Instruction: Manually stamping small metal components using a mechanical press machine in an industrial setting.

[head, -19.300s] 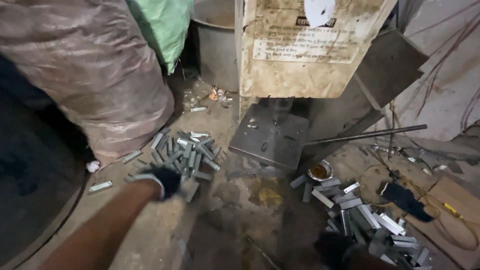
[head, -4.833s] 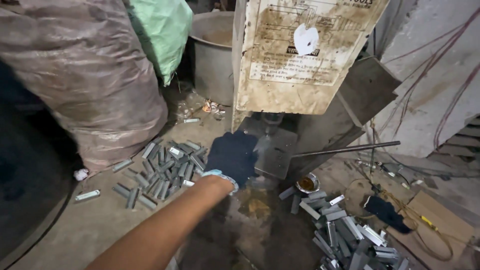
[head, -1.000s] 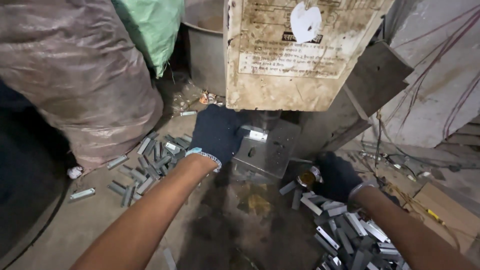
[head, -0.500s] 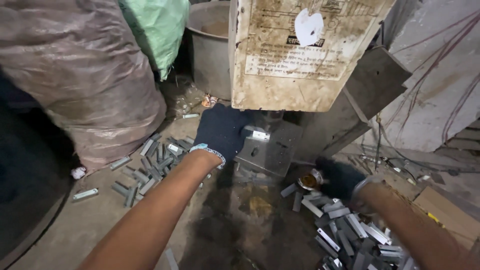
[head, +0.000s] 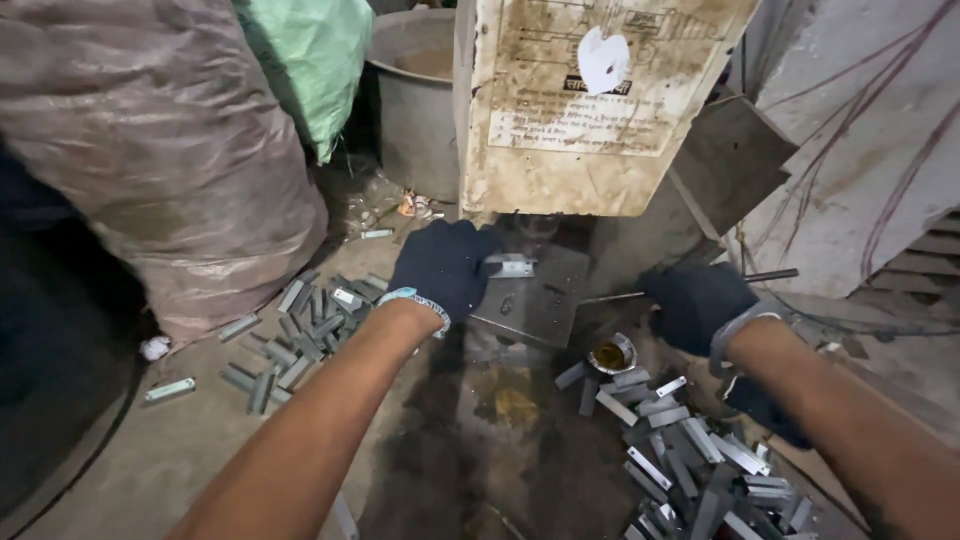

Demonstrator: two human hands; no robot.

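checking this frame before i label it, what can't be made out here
- Head view: the left hand covers part of the small metal piece on the steel plate; its grip is unclear.
- The right hand hides whether its fingers close on the thin rod.
- The stained board hides the press head above.
- The bottom edge cuts off the right pile of metal strips.

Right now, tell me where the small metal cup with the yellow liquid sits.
In the head view, the small metal cup sits on the floor right of centre, just right of the grey steel plate, below the gloved right hand and above the right-hand pile of metal strips.
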